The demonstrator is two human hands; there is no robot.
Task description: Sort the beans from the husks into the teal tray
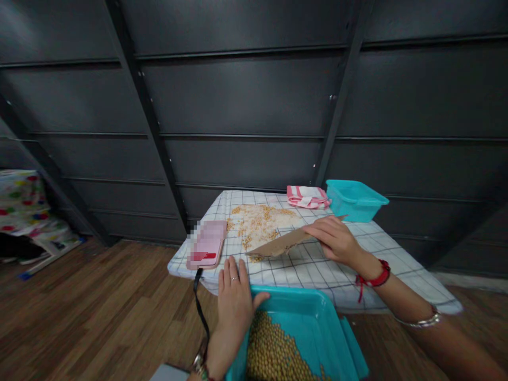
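Observation:
My right hand [333, 236] grips a piece of brown cardboard [278, 244], which is tilted over the table with its lower edge close to the spread grains. Yellow beans or kernels mixed with white grains [262, 219] lie scattered on the checked cloth. My left hand [235, 296] lies flat at the table's front edge, fingers stretched out, its thumb over the rim of a turquoise bin [317, 317]. Many round, yellowish-brown beans [273, 349] fill the left part of this bin, just below the table edge.
A pink phone [208, 243] lies at the table's left edge, with a black strap [200, 307] hanging down. At the back right stand a folded pink-and-white towel [307, 196] and a smaller turquoise container [353, 200]. A dark panelled wall [238, 100] rises behind the cloth-covered table [397, 259].

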